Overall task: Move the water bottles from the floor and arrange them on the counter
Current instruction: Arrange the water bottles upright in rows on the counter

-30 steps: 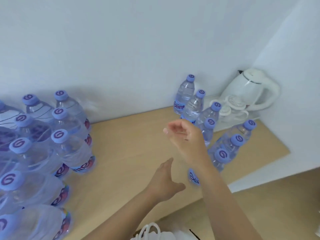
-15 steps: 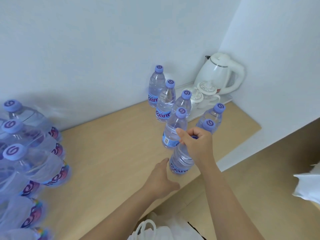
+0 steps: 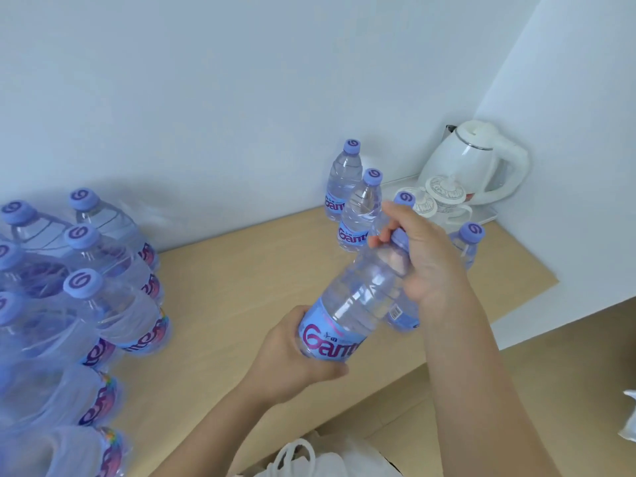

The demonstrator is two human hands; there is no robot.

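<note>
Hotel-like room: kettle (image 3: 471, 163), cups (image 3: 444, 196) on wooden counter (image 3: 241, 287).

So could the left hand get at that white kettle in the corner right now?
Probably not: the left hand grips the tilted bottle, and standing bottles crowd the path to the kettle.

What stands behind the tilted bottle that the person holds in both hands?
Behind the held bottle, small upright bottles stand on the counter, with a white kettle and lidded cups beyond. The right hand covers some bottles, so their number stays unclear.
</note>
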